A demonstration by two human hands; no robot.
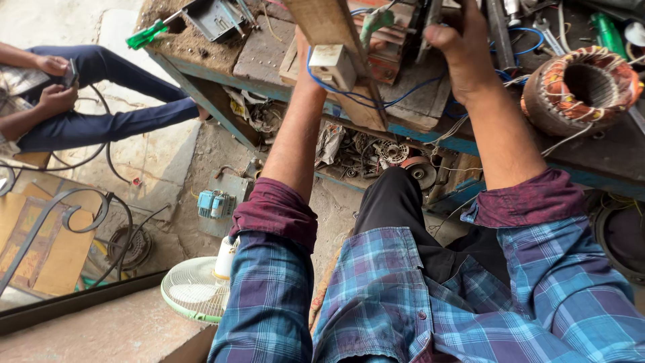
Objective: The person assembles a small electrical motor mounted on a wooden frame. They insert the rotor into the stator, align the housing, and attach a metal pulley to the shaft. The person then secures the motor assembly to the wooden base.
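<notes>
1. Wooden plank (336,50) tilted over edge of workbench (269,57), white switch box (332,66) and blue wire (376,101) fixed on it.
2. Left hand (306,70) behind plank, mostly hidden; grip not readable.
3. Right hand (460,47) fist-closed near top edge, fingers wrapped on a grey metal part (430,20) beside plank.
4. Copper-wound motor stator (581,87) on bench, right of right hand, apart.
5. Green-handled screwdriver (151,32) far left on bench.
6. Table fan (198,289) on floor below.
7. Other person's hands (54,84) on phone, far left.
</notes>
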